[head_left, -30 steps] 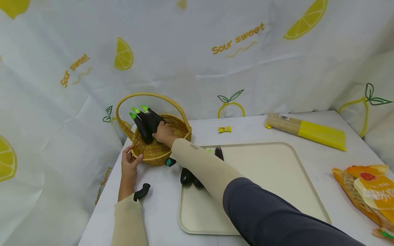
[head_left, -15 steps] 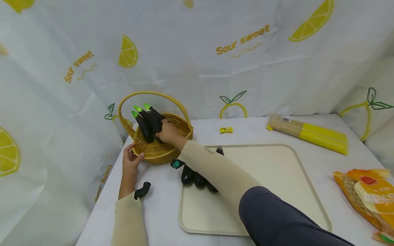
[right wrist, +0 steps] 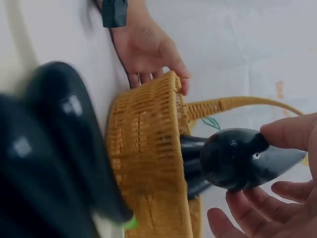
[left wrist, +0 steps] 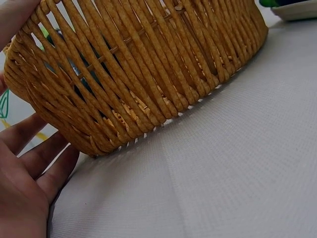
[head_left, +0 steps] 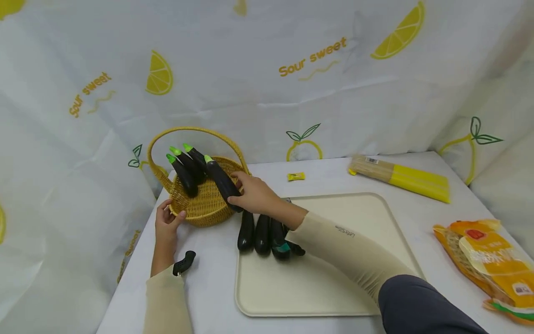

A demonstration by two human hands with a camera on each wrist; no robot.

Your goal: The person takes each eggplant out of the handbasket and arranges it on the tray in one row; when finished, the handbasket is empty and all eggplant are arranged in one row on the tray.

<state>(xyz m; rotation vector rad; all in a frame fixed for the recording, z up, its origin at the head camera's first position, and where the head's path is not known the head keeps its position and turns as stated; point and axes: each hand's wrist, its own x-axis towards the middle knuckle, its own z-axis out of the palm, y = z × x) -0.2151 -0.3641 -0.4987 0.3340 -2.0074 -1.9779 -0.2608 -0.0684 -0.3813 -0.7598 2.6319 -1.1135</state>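
My right hand (head_left: 257,197) pinches a dark purple eggplant (head_left: 222,180) near its rounded end, holding it tilted over the right side of the wicker basket (head_left: 207,219). In the right wrist view, thumb and fingers lie on opposite sides of that eggplant (right wrist: 233,158). Three more eggplants (head_left: 186,178) with bright green stems lean together inside the basket on the left. My left hand (head_left: 166,227) holds the basket's front-left rim; the left wrist view has its fingers (left wrist: 54,171) against the woven side (left wrist: 148,69). Several eggplants (head_left: 262,235) lie side by side on the beige tray (head_left: 333,283), partly hidden by the right forearm.
A small yellow packet (head_left: 296,176) lies behind the tray. At the back right is a long pack of noodles (head_left: 400,178) with a yellow end. An orange food bag (head_left: 486,264) sits at the right edge. The basket's tall handle (head_left: 196,129) arches over its opening.
My right hand has drawn one eggplant away from the cluster in the basket and moved right and toward me with it. The left hand stays on the rim. The view shifts slightly.
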